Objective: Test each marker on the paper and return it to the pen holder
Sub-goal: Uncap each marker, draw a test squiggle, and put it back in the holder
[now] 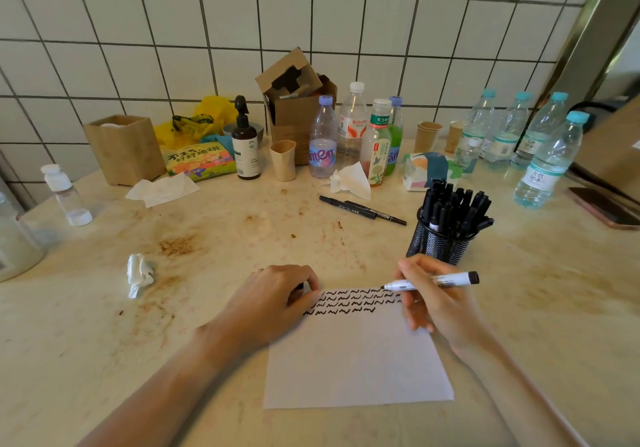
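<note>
I hold the marker (429, 282) in my right hand (436, 304), fingers and thumb pinched round the barrel near the nib, its tip at the top edge of the paper (356, 353) beside the rows of black squiggles (349, 302). My left hand (273, 297) sits curled on the sheet's top left corner, pinning it; something small and dark shows at its fingertips, perhaps the cap, though I cannot tell for sure.

The marker looks light and stiff, with a smooth plastic barrel, so I judge the low grip near the nib best for control, and a light one is enough. The paper is thin and limp and would slide on the smooth counter (242, 224) if I lifted the pinning hand.

The holder (440, 242), a black mesh cup, stands just beyond my right hand and is crowded with markers, so there is little gap to slot this one back in; being light, it could tip if I push in at an angle. Two loose pens (363, 209) lie beyond it to the left, a phone (604, 207) lies well off to the right, and bottles (540, 162) stand behind. The short path from paper to holder is open, and the lower part of the sheet is unmarked
</note>
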